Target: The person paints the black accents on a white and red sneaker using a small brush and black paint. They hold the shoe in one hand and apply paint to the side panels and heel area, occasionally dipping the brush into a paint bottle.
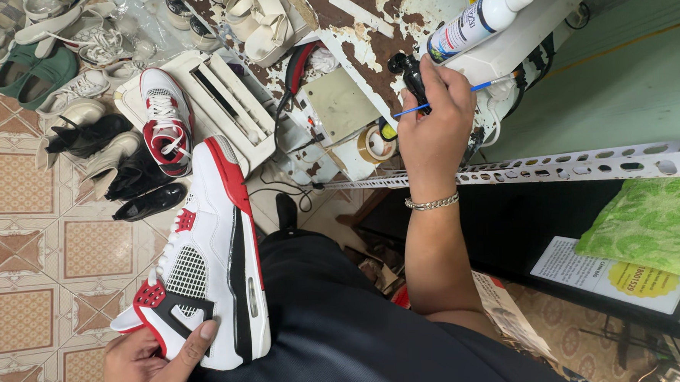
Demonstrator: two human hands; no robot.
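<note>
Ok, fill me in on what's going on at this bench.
A person sits at a cluttered, paint-chipped workbench. The left hand grips a white, red and black high-top sneaker by its heel on the lap. The right hand holds a thin blue-handled brush beside a small black bottle and a white squeeze bottle. More shoes lie on the tiled floor.
</note>
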